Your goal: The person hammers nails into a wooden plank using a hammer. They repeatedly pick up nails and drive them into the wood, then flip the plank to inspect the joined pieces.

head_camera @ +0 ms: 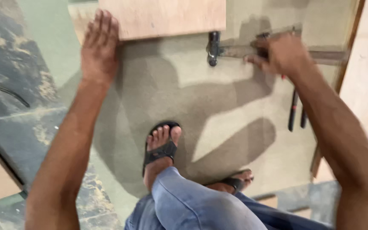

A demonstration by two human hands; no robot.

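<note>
A: What is the left hand doing?

B: It lies flat, fingers straight and together, pressing on the left edge of the plywood panel. It grips nothing, only bears down.

A: And the right hand?

B: It is below the panel's right corner, with the fingers curled down over the handle of a hammer. The hand is blurred, so I cannot tell how tight the wrap is. The hammer lies on the grey sheet, with its head just under the panel's bottom edge and its handle running off to the right.

A: So which step is this?

B: I would judge it as steadying the panel while taking hold of the hammer. The hammer head looks to be resting on the sheet.

A: What would a next move call for?

B: A firm grip on the handle, with the flat hand kept well away from the hammer head.

A: Anything else near?

B: A dark-handled tool lies farther below the panel's right corner, and a sandalled foot stands well below the panel's middle.
</note>
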